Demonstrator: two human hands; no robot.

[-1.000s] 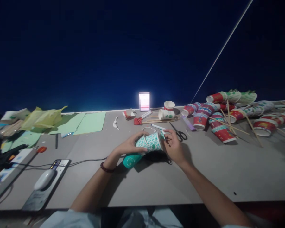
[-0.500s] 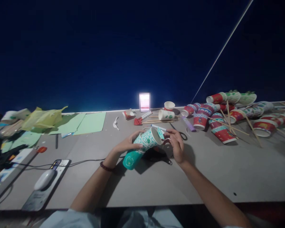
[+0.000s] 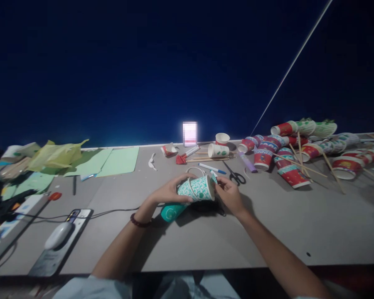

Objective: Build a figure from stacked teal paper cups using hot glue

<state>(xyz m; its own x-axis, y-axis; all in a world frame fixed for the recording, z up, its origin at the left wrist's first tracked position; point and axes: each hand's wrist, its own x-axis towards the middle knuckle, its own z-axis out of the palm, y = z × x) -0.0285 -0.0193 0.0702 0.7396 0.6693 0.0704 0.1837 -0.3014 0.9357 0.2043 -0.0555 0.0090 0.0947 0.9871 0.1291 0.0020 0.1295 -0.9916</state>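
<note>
My left hand [image 3: 168, 192] is wrapped round a chain of teal patterned paper cups [image 3: 195, 189] lying on its side at the middle of the grey table [image 3: 205, 241]. A plain teal cup end [image 3: 171, 211] sticks out toward me below that hand. My right hand [image 3: 229, 194] is closed at the open rim of the front cup, fingers pinching a small teal paper piece [image 3: 213, 177] against it. A thin white ring [image 3: 195, 170] lies just behind the cups.
Black scissors [image 3: 235, 175] and a blue pen [image 3: 212, 168] lie behind my right hand. Several red patterned cups with wooden sticks [image 3: 286, 164] crowd the right. Green paper sheets [image 3: 112, 162] lie at left, a phone with a white mouse [image 3: 58, 234] near the front left.
The cup chain tipped up at its open end half a second ago and has come back down level. My right hand moved back in to the rim.
</note>
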